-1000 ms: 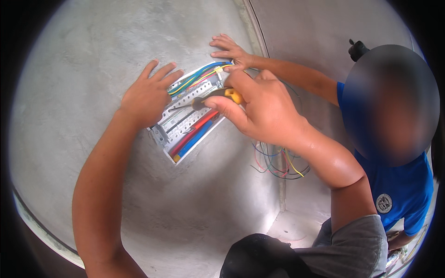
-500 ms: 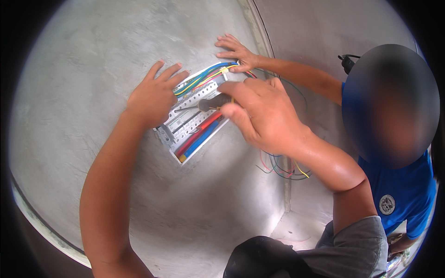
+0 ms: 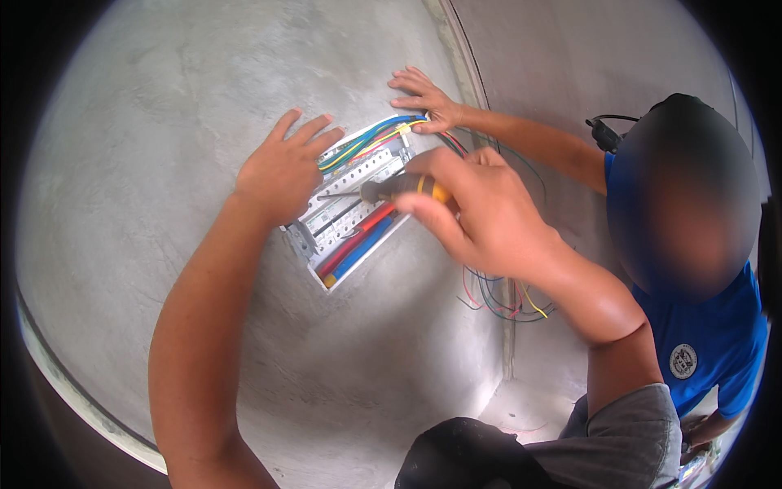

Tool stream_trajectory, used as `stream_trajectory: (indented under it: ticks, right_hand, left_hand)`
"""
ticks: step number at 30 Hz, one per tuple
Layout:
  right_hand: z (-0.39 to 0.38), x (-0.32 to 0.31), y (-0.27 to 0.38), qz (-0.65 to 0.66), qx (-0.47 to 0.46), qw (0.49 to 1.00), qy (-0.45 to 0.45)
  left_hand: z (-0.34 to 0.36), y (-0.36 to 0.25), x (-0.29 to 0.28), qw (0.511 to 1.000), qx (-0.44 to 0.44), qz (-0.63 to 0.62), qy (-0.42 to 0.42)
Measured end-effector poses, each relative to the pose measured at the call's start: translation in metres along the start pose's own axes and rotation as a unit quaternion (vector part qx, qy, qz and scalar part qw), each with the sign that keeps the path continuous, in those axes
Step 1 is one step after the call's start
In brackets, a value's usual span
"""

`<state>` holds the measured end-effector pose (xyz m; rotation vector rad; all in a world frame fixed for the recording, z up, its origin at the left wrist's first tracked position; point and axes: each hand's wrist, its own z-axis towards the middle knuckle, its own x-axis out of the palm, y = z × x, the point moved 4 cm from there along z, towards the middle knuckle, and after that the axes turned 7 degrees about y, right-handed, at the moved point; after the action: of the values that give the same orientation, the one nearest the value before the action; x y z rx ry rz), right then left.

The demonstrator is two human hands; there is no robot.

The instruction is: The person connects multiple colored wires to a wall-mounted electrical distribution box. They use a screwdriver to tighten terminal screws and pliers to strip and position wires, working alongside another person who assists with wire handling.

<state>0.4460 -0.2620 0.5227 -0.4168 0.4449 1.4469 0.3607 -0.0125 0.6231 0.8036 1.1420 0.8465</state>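
A white electrical panel box (image 3: 349, 279) sits in the grey wall, tilted in my view, with rows of circuit breakers (image 3: 326, 236) inside. My right hand (image 3: 493, 213) is closed around the yellow-and-black handle of a screwdriver (image 3: 399, 189). The screwdriver's shaft points left across the breakers, its tip close to my left hand. My left hand (image 3: 281, 171) lies at the panel's left edge, fingers spread toward the wall and thumb hidden. Thick red cable (image 3: 366, 224) and blue cable (image 3: 358, 251) run along the lower side; green, blue and yellow wires (image 3: 366, 145) along the upper side.
A co-worker in a blue shirt (image 3: 700, 326) stands at the right. That person's hand (image 3: 428, 99) rests by the panel's upper right corner, near the wires. Loose coloured wires (image 3: 509, 301) hang below, beside the wall corner. A dark rounded shape (image 3: 468, 456) fills the bottom middle.
The screwdriver and my right hand have shifted slightly, and more of the yellow handle shows. The whole view has moved a little, with my left hand still at the panel's edge.
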Motion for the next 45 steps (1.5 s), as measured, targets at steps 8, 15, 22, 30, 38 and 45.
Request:
stream_trajectory:
  ticks: [8, 15, 22, 30, 38, 45]
  right_hand:
    - [0.005, -0.003, 0.005, -0.011, -0.031, 0.999, -0.038]
    - [0.006, -0.005, 0.006, 0.084, -0.048, 0.99, -0.107]
    - [0.009, -0.001, -0.009, 0.029, 0.096, 0.995, 0.028]
    - [0.015, -0.012, 0.004, -0.009, 0.039, 0.998, 0.049]
    - [0.015, -0.01, 0.007, 0.018, -0.094, 0.995, -0.014]
    - [0.018, -0.008, 0.004, 0.046, 0.082, 0.991, 0.1]
  left_hand:
    - [0.0, -0.002, -0.005, 1.0, -0.006, -0.002, 0.015]
    - [0.0, -0.003, -0.008, 0.998, -0.02, 0.025, 0.045]
    - [0.0, -0.005, -0.008, 0.998, -0.022, 0.047, 0.047]
    - [-0.001, -0.006, -0.008, 0.998, -0.024, 0.04, 0.05]
    - [0.001, -0.003, 0.002, 1.0, -0.014, 0.02, 0.003]
    - [0.001, -0.003, 0.008, 0.999, -0.02, 0.048, 0.016]
